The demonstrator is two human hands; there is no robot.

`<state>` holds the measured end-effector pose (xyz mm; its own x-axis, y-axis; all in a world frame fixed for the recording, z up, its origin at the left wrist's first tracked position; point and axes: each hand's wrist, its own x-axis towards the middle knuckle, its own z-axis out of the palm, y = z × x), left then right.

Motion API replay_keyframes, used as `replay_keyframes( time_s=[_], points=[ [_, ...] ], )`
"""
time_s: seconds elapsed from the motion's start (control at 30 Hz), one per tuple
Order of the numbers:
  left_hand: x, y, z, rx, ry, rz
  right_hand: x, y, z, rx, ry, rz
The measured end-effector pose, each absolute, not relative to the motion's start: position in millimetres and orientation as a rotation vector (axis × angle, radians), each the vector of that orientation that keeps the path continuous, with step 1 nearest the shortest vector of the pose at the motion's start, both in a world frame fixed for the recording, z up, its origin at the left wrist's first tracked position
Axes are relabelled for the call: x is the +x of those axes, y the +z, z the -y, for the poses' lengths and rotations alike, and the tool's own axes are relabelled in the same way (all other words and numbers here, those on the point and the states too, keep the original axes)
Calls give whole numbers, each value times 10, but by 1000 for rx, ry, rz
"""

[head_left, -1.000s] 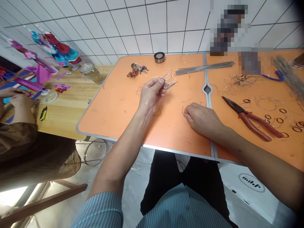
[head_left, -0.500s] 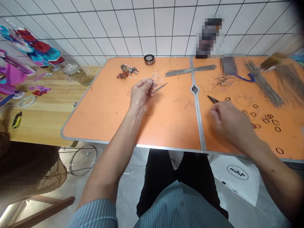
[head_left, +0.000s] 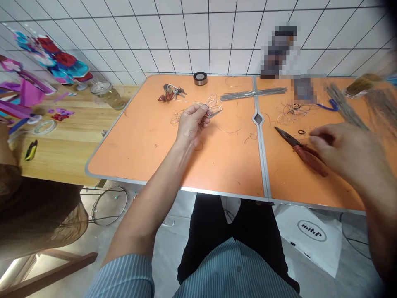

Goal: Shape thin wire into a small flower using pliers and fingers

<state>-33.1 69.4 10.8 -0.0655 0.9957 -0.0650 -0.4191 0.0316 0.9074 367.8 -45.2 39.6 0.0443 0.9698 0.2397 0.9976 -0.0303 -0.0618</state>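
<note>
My left hand (head_left: 192,124) is raised over the orange table (head_left: 149,140) and pinches a bent shape of thin silver wire (head_left: 212,104) with several loops. My right hand (head_left: 347,155) is blurred by motion, hovering over the red handles of the pliers (head_left: 297,147) on the right half of the table. Its fingers are curled, and I cannot tell whether they hold anything. Small black rings (head_left: 301,132) lie just beyond the pliers.
Near the far edge lie a bundle of straight wire rods (head_left: 252,93), a bunch of keys (head_left: 170,92), a roll of tape (head_left: 200,78) and a wire tangle (head_left: 293,111). More rods (head_left: 344,105) sit far right. A person sits at the left by a wooden table (head_left: 68,145).
My right hand has swept from the table's middle to the right, over the pliers. My left hand keeps hold of the wire shape. The view has turned slightly.
</note>
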Motion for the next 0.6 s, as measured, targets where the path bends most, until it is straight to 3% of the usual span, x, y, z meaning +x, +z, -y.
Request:
replay_keyframes(
  time_s=[0.17, 0.37, 0.6],
  points=[
    [-357, 80, -703, 788, 1418, -957, 2727, 368, 59, -1802, 206, 2286],
    [-354, 113, -694, 791, 1410, -990, 2623, 106, -278, -1734, 237, 2396],
    [-333, 143, -677, 821, 1383, -1014, 2531, 137, -218, -1778, 252, 2409]
  ],
)
